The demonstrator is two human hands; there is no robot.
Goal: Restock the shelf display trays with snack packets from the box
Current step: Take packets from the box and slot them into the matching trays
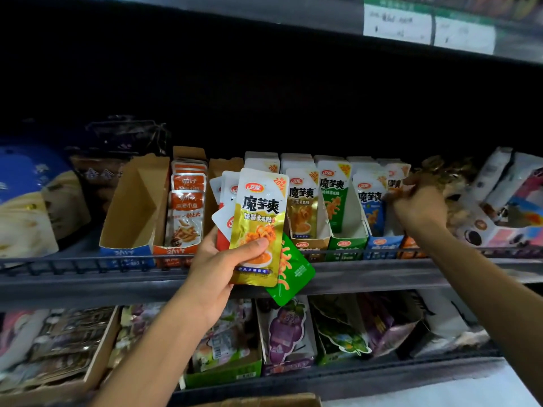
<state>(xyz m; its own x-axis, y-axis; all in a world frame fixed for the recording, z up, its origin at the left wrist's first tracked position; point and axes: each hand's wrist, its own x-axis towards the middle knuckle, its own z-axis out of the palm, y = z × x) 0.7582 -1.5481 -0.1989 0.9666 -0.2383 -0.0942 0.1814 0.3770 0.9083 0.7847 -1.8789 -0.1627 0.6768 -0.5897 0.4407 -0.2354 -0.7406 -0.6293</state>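
My left hand (219,267) grips a fan of snack packets in front of the shelf: a yellow packet (258,227) on top, a green packet (293,274) under it, and white and red ones behind. My right hand (418,208) reaches into the row of display trays, its fingers at an orange packet (393,183) in the orange tray (410,245). Beside it stand the blue tray (382,245), the green tray (346,242) and the yellow tray (308,245), each with upright packets. Whether the right fingers pinch the orange packet is unclear.
An empty brown-lined tray (132,207) and an orange fish-snack tray (185,210) stand at the left. A wire rail (88,262) runs along the shelf front. The lower shelf holds grape and other snack boxes (286,336). A cardboard box edge (264,402) shows at the bottom.
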